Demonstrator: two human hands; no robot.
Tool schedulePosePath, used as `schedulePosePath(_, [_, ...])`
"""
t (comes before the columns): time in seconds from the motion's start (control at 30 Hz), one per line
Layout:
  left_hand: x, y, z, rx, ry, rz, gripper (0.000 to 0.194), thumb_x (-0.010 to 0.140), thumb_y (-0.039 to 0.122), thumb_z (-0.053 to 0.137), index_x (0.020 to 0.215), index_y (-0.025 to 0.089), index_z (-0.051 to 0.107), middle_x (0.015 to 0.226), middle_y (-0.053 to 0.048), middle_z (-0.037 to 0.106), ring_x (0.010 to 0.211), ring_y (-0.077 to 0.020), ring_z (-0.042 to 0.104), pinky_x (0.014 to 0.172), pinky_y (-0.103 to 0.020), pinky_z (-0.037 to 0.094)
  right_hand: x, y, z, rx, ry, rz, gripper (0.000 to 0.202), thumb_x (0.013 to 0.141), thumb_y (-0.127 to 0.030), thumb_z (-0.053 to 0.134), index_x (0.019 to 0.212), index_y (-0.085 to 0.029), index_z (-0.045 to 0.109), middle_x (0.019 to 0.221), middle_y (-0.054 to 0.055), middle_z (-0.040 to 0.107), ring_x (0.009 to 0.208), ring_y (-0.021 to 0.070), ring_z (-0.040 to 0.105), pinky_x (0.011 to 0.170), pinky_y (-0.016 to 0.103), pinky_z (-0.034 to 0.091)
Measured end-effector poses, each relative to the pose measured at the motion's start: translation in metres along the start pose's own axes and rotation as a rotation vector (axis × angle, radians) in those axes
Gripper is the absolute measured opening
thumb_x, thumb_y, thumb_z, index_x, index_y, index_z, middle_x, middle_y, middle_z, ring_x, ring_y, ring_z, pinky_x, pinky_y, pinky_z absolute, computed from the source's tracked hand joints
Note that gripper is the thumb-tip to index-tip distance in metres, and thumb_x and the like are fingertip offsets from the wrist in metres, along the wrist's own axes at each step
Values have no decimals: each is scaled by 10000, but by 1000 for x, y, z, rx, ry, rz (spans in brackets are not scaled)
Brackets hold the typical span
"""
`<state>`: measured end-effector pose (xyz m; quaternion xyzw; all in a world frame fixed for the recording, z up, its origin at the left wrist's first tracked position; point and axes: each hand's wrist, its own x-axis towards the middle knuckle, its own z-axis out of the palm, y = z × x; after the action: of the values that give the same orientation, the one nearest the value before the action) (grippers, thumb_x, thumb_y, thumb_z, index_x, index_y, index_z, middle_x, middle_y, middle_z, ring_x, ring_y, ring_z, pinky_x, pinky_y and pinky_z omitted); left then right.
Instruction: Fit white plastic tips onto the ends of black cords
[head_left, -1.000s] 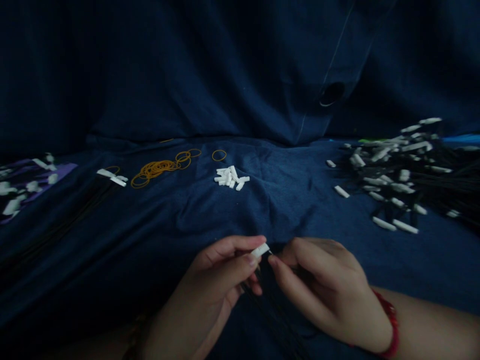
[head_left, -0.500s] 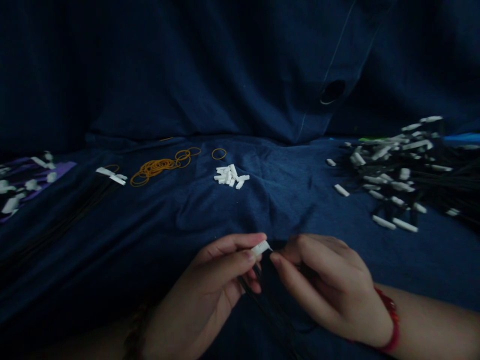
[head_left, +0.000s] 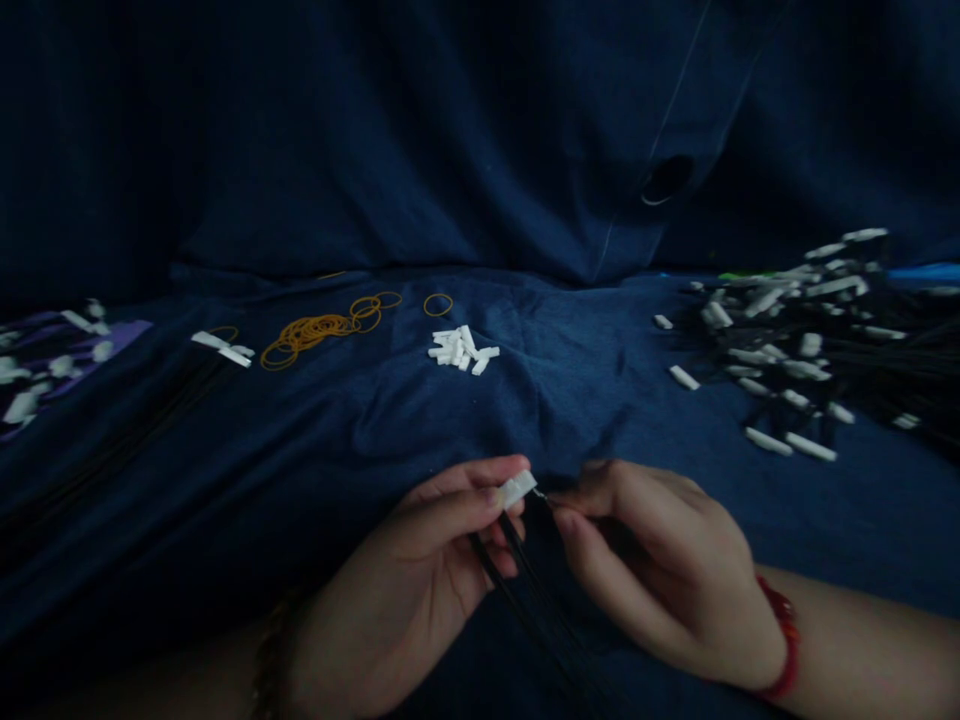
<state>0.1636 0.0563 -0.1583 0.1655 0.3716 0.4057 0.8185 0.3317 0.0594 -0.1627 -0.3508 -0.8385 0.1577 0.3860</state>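
Note:
Between the thumb and fingers of my left hand (head_left: 427, 560) is a small white plastic connector (head_left: 518, 489). Dark wires (head_left: 517, 590) hang down below it, running past my left fingertips toward the bottom edge. My right hand (head_left: 660, 560) is closed in a pinch on a thin wire with a bright metal end (head_left: 541, 495), just right of the connector. That metal tip is at or very near the connector's right end; whether it is inside cannot be made out.
A pile of small white connectors (head_left: 461, 350) lies ahead on the dark blue cloth (head_left: 585, 390). Left of it are orange rubber bands (head_left: 319, 330) and a wire bundle with white ends (head_left: 223, 347). Many white-ended black wires (head_left: 795, 370) spread at right; more lie on something purple (head_left: 131, 338).
The connector has turned slightly in my left fingers, and the wires beneath show more clearly. My right hand has shifted a little to the right, exposing more of the metal tip.

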Motion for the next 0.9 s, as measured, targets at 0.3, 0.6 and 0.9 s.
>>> schedulePosePath(0.3, [1, 1, 2, 15, -8, 1, 183, 753, 75, 522, 840, 126, 676, 789, -43, 577, 674, -81, 512, 608, -161, 417, -1, 2, 2, -88, 37, -17, 92, 781, -103, 495, 712, -155, 463, 576, -23, 515, 511, 57, 476, 497, 187, 347])
schedulePosePath(0.6, [-2, -2, 3, 84, -33, 76, 140, 756, 122, 563, 833, 146, 677, 776, -25, 590, 688, -83, 512, 634, -174, 414, -2, 1, 5, -112, 35, -29, 104, 785, -105, 498, 710, -156, 446, 563, -33, 483, 503, 51, 445, 504, 186, 327])
schedulePosePath(0.9, [-2, -4, 2, 136, -32, 140, 124, 750, 147, 586, 815, 169, 689, 779, -17, 606, 710, -89, 514, 639, -175, 415, -3, 5, 5, -102, -4, -67, 137, 781, -96, 491, 686, -156, 412, 552, -28, 427, 501, 65, 392, 487, 213, 288])
